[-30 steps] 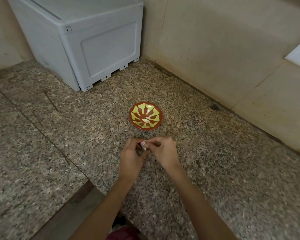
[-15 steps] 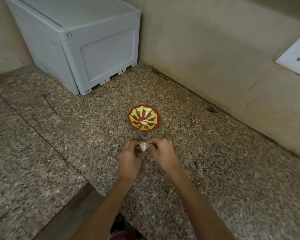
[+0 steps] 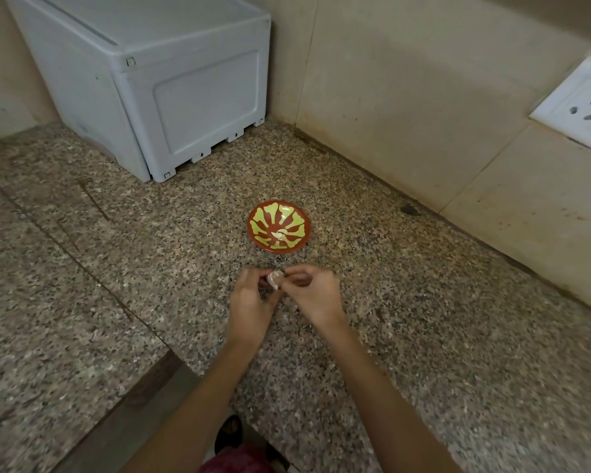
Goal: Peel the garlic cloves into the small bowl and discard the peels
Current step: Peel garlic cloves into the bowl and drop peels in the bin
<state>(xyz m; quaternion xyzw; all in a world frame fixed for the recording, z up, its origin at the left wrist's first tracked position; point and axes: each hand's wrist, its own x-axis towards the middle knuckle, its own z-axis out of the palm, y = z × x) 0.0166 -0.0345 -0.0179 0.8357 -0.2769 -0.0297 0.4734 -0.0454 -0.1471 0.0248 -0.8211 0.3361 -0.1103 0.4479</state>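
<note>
Fingertips (image 3: 293,275) of the right hand (image 3: 316,295) and left hand (image 3: 249,302) curl in and pinch one garlic clove (image 3: 275,278) by its papery skin. A hard tug would likely flick it onto the counter (image 3: 423,319), or drop peel into the small bowl (image 3: 297,220). The clove sits between both sets of fingers; the bowl lies just beyond them, holding a pale peeled clove (image 3: 280,234).
</note>
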